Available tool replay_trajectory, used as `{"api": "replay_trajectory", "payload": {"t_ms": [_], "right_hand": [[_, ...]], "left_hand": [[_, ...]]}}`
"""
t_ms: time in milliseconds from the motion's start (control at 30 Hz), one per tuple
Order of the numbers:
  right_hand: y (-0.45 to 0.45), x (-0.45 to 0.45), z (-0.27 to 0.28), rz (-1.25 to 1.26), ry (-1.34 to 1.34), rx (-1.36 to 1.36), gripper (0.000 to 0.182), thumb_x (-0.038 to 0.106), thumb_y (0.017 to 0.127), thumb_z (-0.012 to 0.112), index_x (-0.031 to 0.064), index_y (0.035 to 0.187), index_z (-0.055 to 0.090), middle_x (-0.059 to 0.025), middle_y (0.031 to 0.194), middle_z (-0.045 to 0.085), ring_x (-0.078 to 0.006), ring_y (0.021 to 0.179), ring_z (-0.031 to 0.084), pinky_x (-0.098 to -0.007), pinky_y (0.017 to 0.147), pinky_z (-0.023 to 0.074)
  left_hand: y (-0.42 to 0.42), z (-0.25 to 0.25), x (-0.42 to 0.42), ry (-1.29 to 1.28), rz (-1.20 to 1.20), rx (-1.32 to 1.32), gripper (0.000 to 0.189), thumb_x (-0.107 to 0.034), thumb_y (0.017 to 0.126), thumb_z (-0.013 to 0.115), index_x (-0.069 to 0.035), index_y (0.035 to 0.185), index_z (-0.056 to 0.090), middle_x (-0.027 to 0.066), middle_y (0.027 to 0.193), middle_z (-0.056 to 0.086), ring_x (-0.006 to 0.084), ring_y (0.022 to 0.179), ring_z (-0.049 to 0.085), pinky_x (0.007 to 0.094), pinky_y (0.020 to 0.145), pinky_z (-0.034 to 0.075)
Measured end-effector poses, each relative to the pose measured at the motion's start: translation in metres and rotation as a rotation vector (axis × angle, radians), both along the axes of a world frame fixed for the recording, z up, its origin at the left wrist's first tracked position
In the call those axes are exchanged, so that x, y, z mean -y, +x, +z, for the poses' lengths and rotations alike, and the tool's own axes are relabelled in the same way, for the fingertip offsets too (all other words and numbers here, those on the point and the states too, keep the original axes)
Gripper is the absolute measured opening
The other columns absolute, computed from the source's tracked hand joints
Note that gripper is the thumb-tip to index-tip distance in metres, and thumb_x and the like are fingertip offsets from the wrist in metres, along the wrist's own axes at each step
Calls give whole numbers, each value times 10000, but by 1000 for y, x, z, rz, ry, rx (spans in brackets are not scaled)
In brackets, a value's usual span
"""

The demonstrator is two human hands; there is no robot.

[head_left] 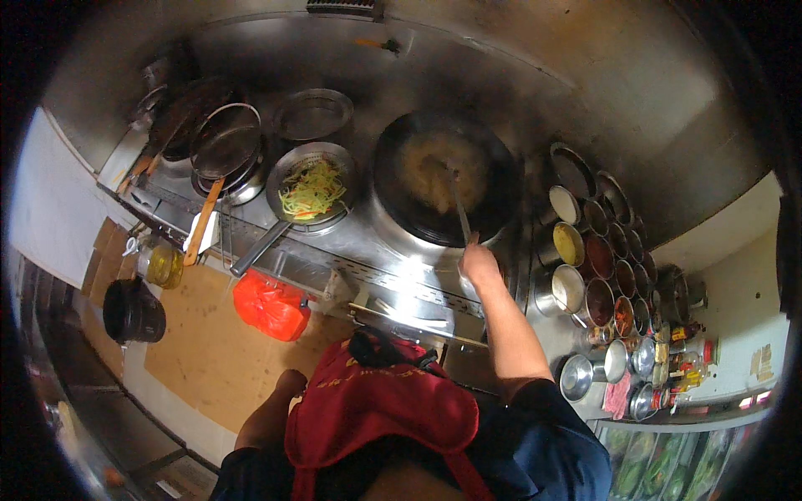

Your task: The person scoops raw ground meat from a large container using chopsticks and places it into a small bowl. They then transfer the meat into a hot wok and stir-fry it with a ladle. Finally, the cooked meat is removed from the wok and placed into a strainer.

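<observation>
My right hand [481, 264] grips the handle of a long metal wok utensil [460, 203]. The utensil reaches into a large black wok [401, 206], its head lost in the cloudy brownish liquid [413, 160]. Left of the wok, a perforated metal strainer [341, 153] with a grey handle holds shredded green vegetables [311, 188] with a few orange strips. My left hand [291, 382] is down beside the red apron [382, 401], dark and partly hidden, so its fingers do not show clearly.
A wood-handled mesh strainer [225, 147] rests over a metal pot at the left. Several seasoning containers [569, 244] crowd the right counter. An orange-red plastic bag [272, 307] hangs at the stove's front edge. A black bucket [133, 311] and an oil jug [164, 266] stand lower left.
</observation>
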State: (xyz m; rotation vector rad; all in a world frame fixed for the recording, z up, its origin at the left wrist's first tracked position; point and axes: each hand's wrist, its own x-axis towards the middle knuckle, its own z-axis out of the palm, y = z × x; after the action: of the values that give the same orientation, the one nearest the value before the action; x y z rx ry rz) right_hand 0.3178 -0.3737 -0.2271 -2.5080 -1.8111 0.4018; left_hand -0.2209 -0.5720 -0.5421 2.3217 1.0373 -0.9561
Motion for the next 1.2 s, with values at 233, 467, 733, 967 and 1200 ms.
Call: {"api": "replay_trajectory", "payload": {"t_ms": [233,467,733,967,1200], "right_hand": [[47,-27,5,-201,280,-794,255,122,895,532,8,1123,528,-166,734,619,-233,492,626,-387,404,466],[56,-4,-28,-229,303,-623,168,120,927,512,12,1055,508,-101,675,552,-206,484,572,-369,428,481],[8,67,9,-658,-116,-2468,240,155,984,495,-21,1147,506,-51,807,545,-90,544,478,-232,439,421],[27,115,27,-521,-52,-2105,290,193,991,500,47,1241,511,-46,804,550,-91,515,487,-237,405,407],[29,135,-5,-316,152,-1317,455,64,950,545,51,1386,412,-41,738,537,-116,461,495,-278,382,431]], "left_hand": [[-16,2,12,88,4,140,212,-333,740,749,-127,791,761,60,790,723,253,779,695,412,695,542],[-14,13,26,-108,133,25,197,-323,750,739,-127,764,760,47,732,715,239,744,695,392,658,539],[-11,6,12,-65,35,73,163,-253,721,741,-90,717,738,65,664,691,221,680,686,405,615,529],[1,28,-16,-102,83,-24,170,-278,704,752,-114,748,740,50,720,703,236,742,688,400,669,541],[8,61,-19,-21,289,65,213,-297,769,702,-101,851,717,76,819,706,238,908,668,407,741,537]]}}
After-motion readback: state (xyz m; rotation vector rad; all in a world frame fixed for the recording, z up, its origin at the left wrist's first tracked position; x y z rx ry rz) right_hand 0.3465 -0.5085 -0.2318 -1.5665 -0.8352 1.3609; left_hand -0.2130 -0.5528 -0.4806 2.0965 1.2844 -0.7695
